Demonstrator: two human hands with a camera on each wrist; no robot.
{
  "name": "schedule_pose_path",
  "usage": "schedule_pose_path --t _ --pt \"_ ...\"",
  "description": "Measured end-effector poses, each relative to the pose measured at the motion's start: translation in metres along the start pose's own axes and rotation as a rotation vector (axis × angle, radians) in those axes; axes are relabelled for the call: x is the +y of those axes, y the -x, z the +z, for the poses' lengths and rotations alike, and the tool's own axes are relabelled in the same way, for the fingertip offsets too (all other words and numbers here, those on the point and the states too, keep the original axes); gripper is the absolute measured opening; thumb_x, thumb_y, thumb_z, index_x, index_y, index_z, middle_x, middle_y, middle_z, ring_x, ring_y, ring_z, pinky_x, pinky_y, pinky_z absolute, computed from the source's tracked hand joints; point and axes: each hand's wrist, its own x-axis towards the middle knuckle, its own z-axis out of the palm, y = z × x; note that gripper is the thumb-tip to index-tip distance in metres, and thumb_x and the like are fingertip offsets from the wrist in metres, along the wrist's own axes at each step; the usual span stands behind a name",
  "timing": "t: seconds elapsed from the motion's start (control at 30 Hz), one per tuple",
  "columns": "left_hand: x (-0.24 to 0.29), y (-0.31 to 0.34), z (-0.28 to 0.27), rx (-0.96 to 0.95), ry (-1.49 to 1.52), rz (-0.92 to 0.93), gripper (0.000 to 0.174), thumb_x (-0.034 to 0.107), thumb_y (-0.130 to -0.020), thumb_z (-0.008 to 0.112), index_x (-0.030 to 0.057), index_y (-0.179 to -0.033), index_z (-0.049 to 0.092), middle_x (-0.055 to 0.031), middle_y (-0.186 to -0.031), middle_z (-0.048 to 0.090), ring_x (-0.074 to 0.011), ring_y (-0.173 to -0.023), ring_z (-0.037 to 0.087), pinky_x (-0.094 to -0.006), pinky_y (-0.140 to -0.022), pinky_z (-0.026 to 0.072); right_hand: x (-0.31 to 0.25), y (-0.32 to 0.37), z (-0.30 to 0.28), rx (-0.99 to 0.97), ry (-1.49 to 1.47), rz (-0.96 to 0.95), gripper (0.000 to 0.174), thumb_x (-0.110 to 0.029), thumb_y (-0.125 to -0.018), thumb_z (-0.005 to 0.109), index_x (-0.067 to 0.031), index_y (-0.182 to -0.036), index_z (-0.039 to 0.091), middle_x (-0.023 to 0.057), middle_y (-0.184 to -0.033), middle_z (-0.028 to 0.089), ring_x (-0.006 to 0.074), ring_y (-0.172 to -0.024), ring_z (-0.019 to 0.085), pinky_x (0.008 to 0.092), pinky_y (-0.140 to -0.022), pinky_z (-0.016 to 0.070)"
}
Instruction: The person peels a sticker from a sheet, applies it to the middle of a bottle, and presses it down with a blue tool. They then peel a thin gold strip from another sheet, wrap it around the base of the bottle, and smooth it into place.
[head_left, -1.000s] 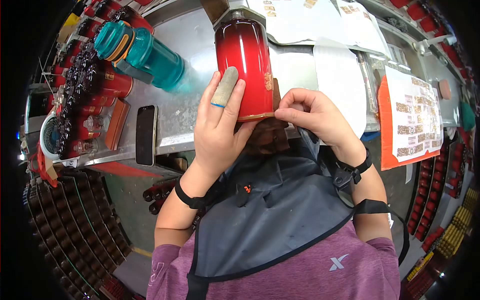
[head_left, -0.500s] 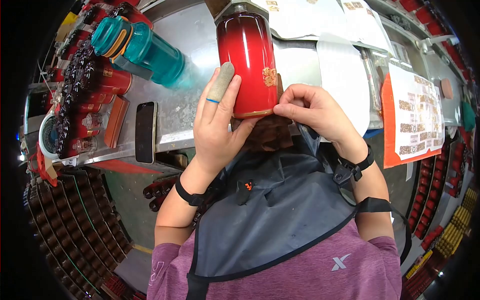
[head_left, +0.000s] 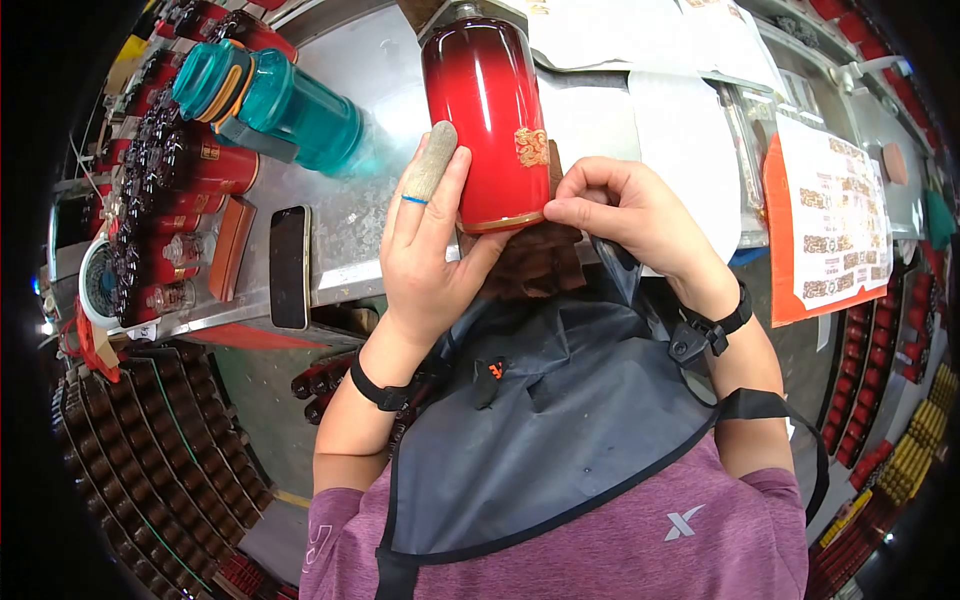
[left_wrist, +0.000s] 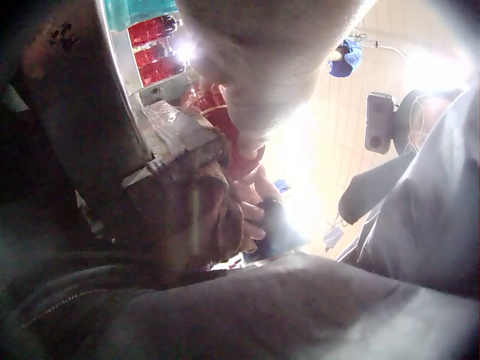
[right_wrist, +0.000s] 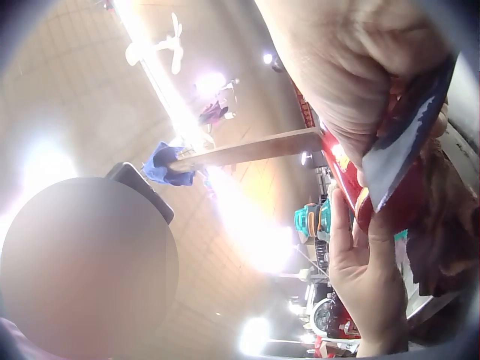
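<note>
A glossy red bottle (head_left: 485, 120), darker toward its neck, lies with the neck pointing away and its gold-edged base toward the body. A gold emblem (head_left: 532, 147) shows on its right side. My left hand (head_left: 420, 265) holds the bottle's left side, fingers along it and thumb by the base; one finger wears a tan finger cot (head_left: 430, 163). At the base's right corner my right hand (head_left: 635, 215) grips the edge with its thumb tip, fingers curled. A brown cloth (head_left: 540, 262) is beneath the base. Bottle and left hand also show in the right wrist view.
A teal water bottle (head_left: 275, 105) lies on the metal table at left, near a phone (head_left: 291, 265) and a reddish-brown block (head_left: 231, 248). Red bottles (head_left: 220, 160) crowd the far left. At right stands an orange-backed printed sheet (head_left: 838, 225); white sheets (head_left: 690, 160) lie behind the right hand.
The red bottle has turned about its length, so the gold emblem has come from the right edge further into view. Both hands have stayed close to its base.
</note>
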Motion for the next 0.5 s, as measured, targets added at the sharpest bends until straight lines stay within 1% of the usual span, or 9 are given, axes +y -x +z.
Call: schedule_pose_path --t 0.07,0.13,0.23,0.37,0.43,0.47,0.5 --pt "-0.0002 0.0004 0.0003 0.002 -0.001 0.007 0.071 0.013 -0.078 0.084 -0.0021 -0.14 0.052 -0.0231 -0.141 0.054 -0.0361 -0.127 0.056 -0.0411 -0.105 0.0466 0.0015 -0.0014 0.0 0.007 -0.002 -0.003 0.012 -0.016 -0.093 0.072 -0.0054 -0.09 0.066 -0.0103 -0.07 0.053 -0.0014 -0.064 0.043 0.0164 -0.058 0.0338" --pt "-0.001 0.0023 0.0018 -0.006 0.03 -0.026 0.074 0.012 -0.074 0.084 -0.001 -0.14 0.052 -0.0235 -0.144 0.051 -0.0428 -0.132 0.05 -0.0467 -0.107 0.044 0.0019 -0.0016 -0.0003 0.005 0.006 0.004 0.012 -0.016 -0.093 0.072 -0.0056 -0.09 0.066 -0.0106 -0.07 0.053 -0.0016 -0.064 0.042 0.0165 -0.058 0.0334" --pt "-0.0021 0.0034 0.0027 -0.003 0.039 -0.026 0.074 0.011 -0.075 0.083 -0.0023 -0.14 0.051 -0.0254 -0.144 0.05 -0.0421 -0.132 0.051 -0.0456 -0.107 0.0448 0.0028 -0.0003 -0.0013 0.015 0.026 0.004 0.012 -0.016 -0.093 0.072 -0.0055 -0.09 0.066 -0.0107 -0.07 0.052 -0.0017 -0.063 0.041 0.0166 -0.058 0.0333" --pt "-0.0017 0.0041 0.0021 -0.005 0.057 -0.016 0.074 0.011 -0.077 0.083 -0.0033 -0.141 0.049 -0.0276 -0.144 0.049 -0.042 -0.131 0.051 -0.0448 -0.106 0.0456 0.0065 0.0009 -0.0022 -0.003 -0.024 -0.008 0.012 -0.016 -0.093 0.072 -0.0055 -0.09 0.066 -0.0111 -0.069 0.051 -0.0019 -0.062 0.04 0.0167 -0.057 0.0325" --pt "-0.0029 0.0058 0.0026 -0.004 0.048 -0.018 0.075 0.012 -0.079 0.083 -0.0037 -0.143 0.047 -0.0285 -0.144 0.048 -0.0418 -0.131 0.051 -0.0442 -0.105 0.0459 0.0039 0.0022 -0.0039 -0.009 0.016 -0.001 0.014 -0.018 -0.095 0.071 -0.005 -0.09 0.067 -0.0094 -0.071 0.053 -0.0002 -0.066 0.044 0.018 -0.061 0.0367" --pt "-0.0034 0.0071 0.0036 -0.009 0.049 -0.014 0.075 0.012 -0.079 0.083 -0.0037 -0.143 0.047 -0.0285 -0.144 0.048 -0.0418 -0.131 0.051 -0.0442 -0.105 0.0459 0.0055 0.0022 -0.0045 -0.005 0.011 -0.002 0.014 -0.018 -0.095 0.071 -0.005 -0.09 0.067 -0.0094 -0.071 0.053 -0.0002 -0.066 0.044 0.018 -0.061 0.0367" --pt "-0.004 0.0091 0.0047 -0.01 0.086 -0.054 0.076 0.013 -0.08 0.082 -0.0039 -0.144 0.045 -0.0283 -0.144 0.048 -0.0418 -0.131 0.051 -0.0443 -0.106 0.0454 0.0079 0.0018 -0.005 0.027 0.021 -0.055 0.018 -0.022 -0.097 0.067 -0.0045 -0.09 0.068 -0.0078 -0.074 0.055 0.0014 -0.069 0.046 0.0193 -0.064 0.0396"
